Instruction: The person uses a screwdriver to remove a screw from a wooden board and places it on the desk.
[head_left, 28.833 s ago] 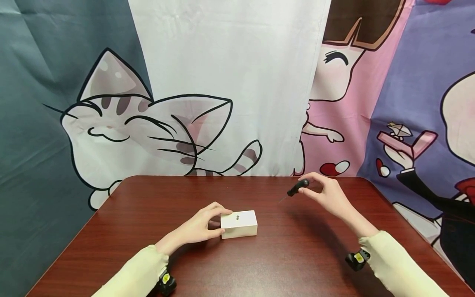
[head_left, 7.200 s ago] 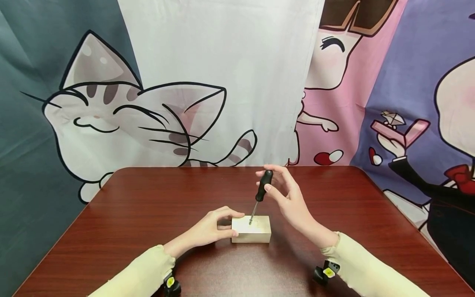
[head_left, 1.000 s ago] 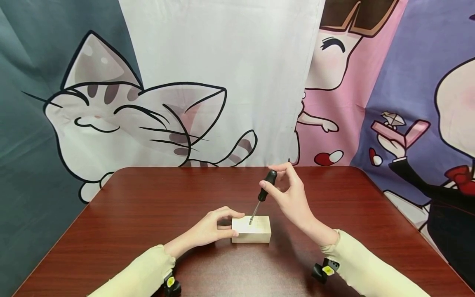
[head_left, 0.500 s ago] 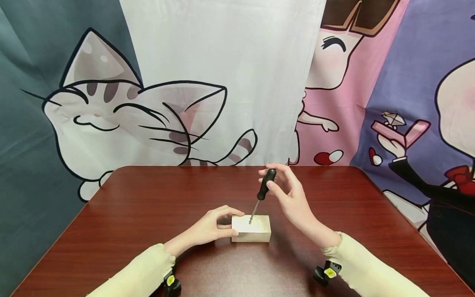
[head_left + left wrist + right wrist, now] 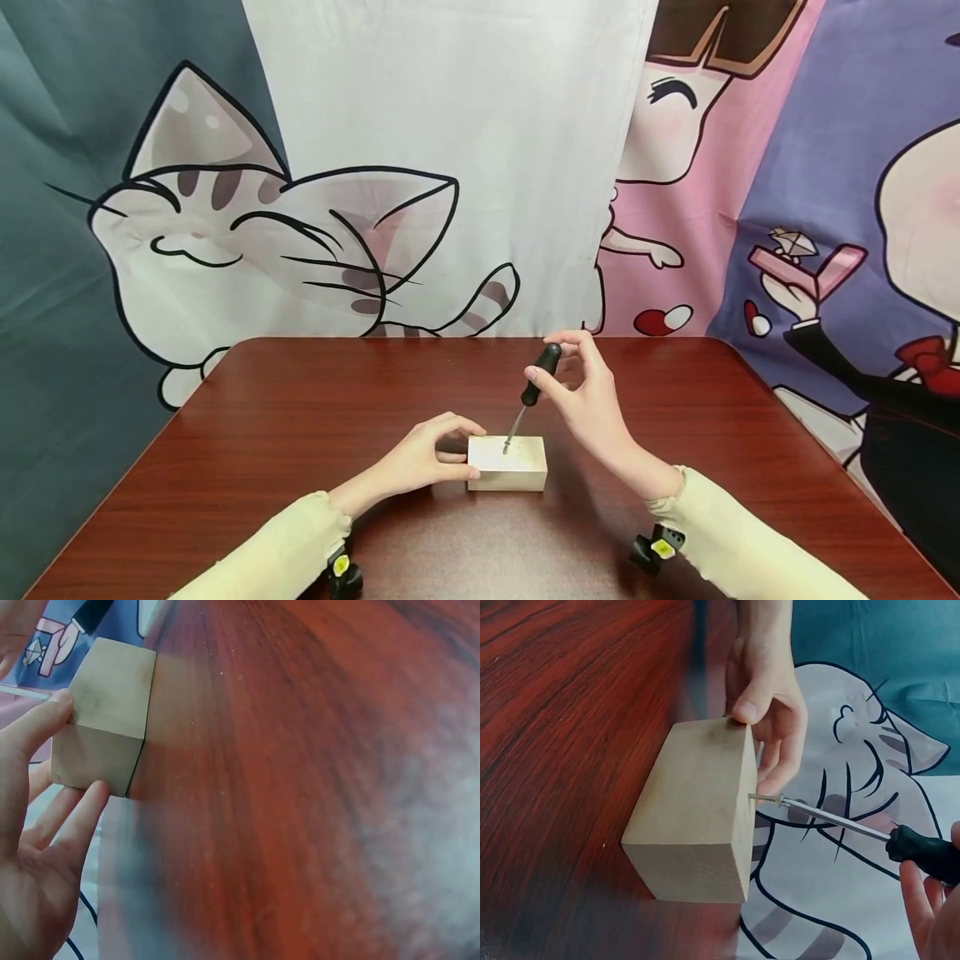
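A pale wooden block (image 5: 517,480) lies on the table, held at its left end by my left hand (image 5: 416,457), thumb on the near side and fingers toward the far side. My right hand (image 5: 596,408) grips the black handle of a screwdriver (image 5: 532,393) between thumb and fingers. The screwdriver leans to the right above the block. In the right wrist view its metal tip meets the head of a screw (image 5: 765,798), which stands partly out of the block's top face. The left wrist view shows the block's side and end (image 5: 112,686), with my left thumb at its edge.
The reddish-brown table (image 5: 337,383) has rounded far corners. Behind it hangs a cloth backdrop (image 5: 480,100) with cartoon figures. Each sleeve carries a small black wrist camera, the left one (image 5: 345,577) and the right one (image 5: 657,548).
Much earlier the screwdriver was off to the right; now its tip is on the screw. Over the last second my right fingers shifted around the handle, and my left fingers slid slightly left.
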